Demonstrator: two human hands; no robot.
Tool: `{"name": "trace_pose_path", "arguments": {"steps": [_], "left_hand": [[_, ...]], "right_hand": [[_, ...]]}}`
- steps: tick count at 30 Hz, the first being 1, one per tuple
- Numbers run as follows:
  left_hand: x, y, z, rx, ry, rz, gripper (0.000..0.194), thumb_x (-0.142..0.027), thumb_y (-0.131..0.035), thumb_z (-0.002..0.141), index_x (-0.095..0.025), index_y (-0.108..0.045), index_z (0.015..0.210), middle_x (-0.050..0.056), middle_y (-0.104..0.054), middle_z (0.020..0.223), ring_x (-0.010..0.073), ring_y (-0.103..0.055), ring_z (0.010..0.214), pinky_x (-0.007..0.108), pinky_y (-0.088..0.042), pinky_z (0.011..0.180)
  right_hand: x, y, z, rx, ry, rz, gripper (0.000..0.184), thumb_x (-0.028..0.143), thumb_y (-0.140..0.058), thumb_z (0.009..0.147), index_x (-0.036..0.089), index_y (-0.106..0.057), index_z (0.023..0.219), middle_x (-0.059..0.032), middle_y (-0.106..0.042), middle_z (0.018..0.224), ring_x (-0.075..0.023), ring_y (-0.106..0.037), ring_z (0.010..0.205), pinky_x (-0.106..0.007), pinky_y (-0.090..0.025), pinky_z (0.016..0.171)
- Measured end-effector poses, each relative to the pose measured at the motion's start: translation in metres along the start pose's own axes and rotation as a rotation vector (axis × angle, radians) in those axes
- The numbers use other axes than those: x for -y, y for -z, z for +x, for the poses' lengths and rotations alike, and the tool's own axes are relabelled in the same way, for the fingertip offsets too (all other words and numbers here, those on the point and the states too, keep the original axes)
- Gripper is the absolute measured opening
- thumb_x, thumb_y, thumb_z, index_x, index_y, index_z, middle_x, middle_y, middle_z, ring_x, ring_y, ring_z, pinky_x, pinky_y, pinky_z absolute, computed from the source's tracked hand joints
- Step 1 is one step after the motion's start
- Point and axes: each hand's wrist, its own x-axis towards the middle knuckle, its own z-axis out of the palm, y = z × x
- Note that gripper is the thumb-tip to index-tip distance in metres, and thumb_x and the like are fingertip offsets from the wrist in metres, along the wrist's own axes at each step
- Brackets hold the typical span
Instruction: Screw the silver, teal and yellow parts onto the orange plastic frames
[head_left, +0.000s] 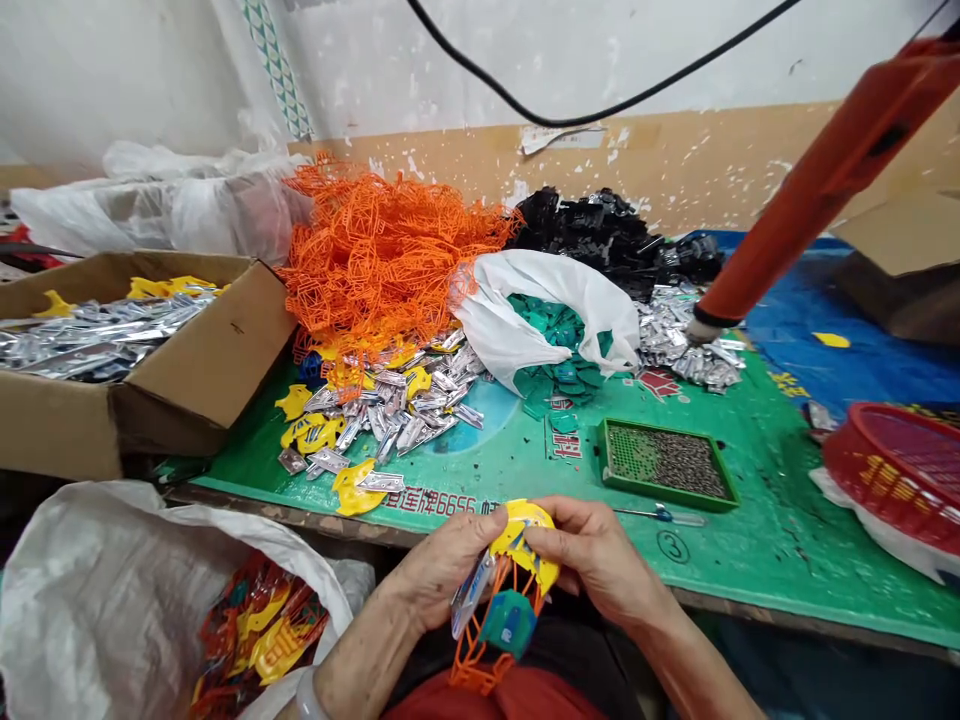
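My left hand and my right hand both grip a small plastic assembly above the table's near edge. Its top is a yellow plastic piece, pinched between the fingers of both hands. Below it hangs an orange lattice frame holding a teal plastic part. A silver foil strip sits against my left thumb side. Nearest my hands on the green table, a loose heap of silver pieces with yellow parts lies ahead and to the left.
A green mat-covered table carries orange lattices, black parts, teal parts in a white bag, and a green tray of small dark pieces. A screwdriver lies near my right hand. A cardboard box, white sack and red basket stand at the sides.
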Motion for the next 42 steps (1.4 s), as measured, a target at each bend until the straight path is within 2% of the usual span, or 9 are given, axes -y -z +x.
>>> {"name": "trace_pose_path", "arguments": {"steps": [9,15,18,20,25,28,31,36,42], "left_hand": [[0.003,-0.005,-0.001,-0.056,0.035,-0.020,0.048,-0.057,-0.071,0.065,-0.011,-0.057,0.062,-0.004,-0.048,0.045,0.0040,-0.036,0.036,0.019,-0.026,0.037],[0.005,-0.009,-0.008,-0.013,-0.037,0.041,0.046,-0.055,-0.070,0.069,-0.010,-0.061,0.068,-0.002,-0.053,0.054,0.0050,-0.040,0.043,0.019,-0.031,0.042],[0.008,-0.009,-0.013,-0.008,-0.058,0.095,0.047,-0.056,-0.068,0.070,-0.010,-0.061,0.067,-0.003,-0.049,0.052,0.0042,-0.035,0.041,0.019,-0.026,0.040],[0.009,-0.010,-0.016,0.000,-0.064,0.111,0.047,-0.056,-0.067,0.071,-0.009,-0.062,0.068,-0.003,-0.049,0.052,0.0040,-0.034,0.041,0.019,-0.026,0.040],[0.012,-0.021,-0.025,0.039,-0.086,0.082,0.047,-0.056,-0.064,0.073,-0.009,-0.064,0.072,0.001,-0.058,0.057,0.0073,-0.047,0.045,0.019,-0.037,0.045],[0.019,-0.024,-0.029,0.039,-0.027,0.013,0.050,-0.060,-0.061,0.073,-0.011,-0.063,0.067,0.001,-0.056,0.051,0.0075,-0.045,0.040,0.019,-0.035,0.041],[0.028,-0.024,-0.035,0.054,-0.004,0.041,0.050,-0.061,-0.059,0.075,-0.011,-0.063,0.067,0.002,-0.058,0.052,0.0083,-0.047,0.039,0.019,-0.033,0.039],[0.034,-0.030,-0.050,0.013,-0.098,0.231,0.053,-0.063,-0.060,0.073,-0.010,-0.065,0.066,0.001,-0.058,0.053,0.0078,-0.045,0.042,0.020,-0.032,0.042],[0.030,-0.036,-0.056,-0.016,-0.068,0.320,0.053,-0.061,-0.068,0.064,-0.009,-0.067,0.070,0.000,-0.057,0.052,0.0078,-0.041,0.043,0.022,-0.029,0.046]], "right_hand": [[-0.009,0.008,-0.001,0.054,-0.094,0.158,0.034,0.036,-0.078,0.062,0.013,-0.070,0.085,0.0008,-0.062,0.060,-0.0015,-0.040,0.038,-0.014,-0.022,0.034],[-0.008,0.010,-0.004,0.101,-0.140,0.191,0.033,0.032,-0.080,0.060,0.011,-0.070,0.083,0.0009,-0.061,0.057,0.0008,-0.036,0.034,-0.013,-0.017,0.031],[-0.010,0.008,-0.008,0.117,-0.152,0.219,0.033,0.031,-0.080,0.060,0.011,-0.070,0.084,0.0005,-0.062,0.058,0.0012,-0.035,0.034,-0.012,-0.018,0.030],[-0.012,0.006,-0.012,0.119,-0.152,0.242,0.032,0.031,-0.080,0.060,0.011,-0.070,0.084,0.0004,-0.062,0.059,0.0009,-0.036,0.034,-0.012,-0.019,0.030],[-0.017,0.003,-0.024,0.105,-0.135,0.277,0.034,0.033,-0.080,0.060,0.014,-0.069,0.085,0.0001,-0.064,0.061,-0.0019,-0.045,0.037,-0.012,-0.024,0.030],[-0.021,0.001,-0.033,0.115,-0.122,0.263,0.038,0.034,-0.079,0.059,0.013,-0.069,0.088,-0.0029,-0.066,0.064,-0.0043,-0.048,0.038,-0.013,-0.026,0.030],[-0.025,-0.003,-0.043,0.122,-0.068,0.231,0.040,0.035,-0.078,0.060,0.012,-0.070,0.091,-0.0051,-0.067,0.064,-0.0051,-0.048,0.037,-0.014,-0.026,0.030],[-0.031,-0.006,-0.061,0.089,0.071,0.145,0.039,0.035,-0.074,0.067,0.011,-0.070,0.098,-0.0044,-0.066,0.064,-0.0054,-0.047,0.039,-0.016,-0.030,0.033],[-0.026,-0.003,-0.074,0.005,0.286,-0.236,0.032,0.038,-0.065,0.076,0.018,-0.071,0.100,-0.0023,-0.061,0.082,-0.0091,-0.051,0.061,-0.019,-0.040,0.050]]}}
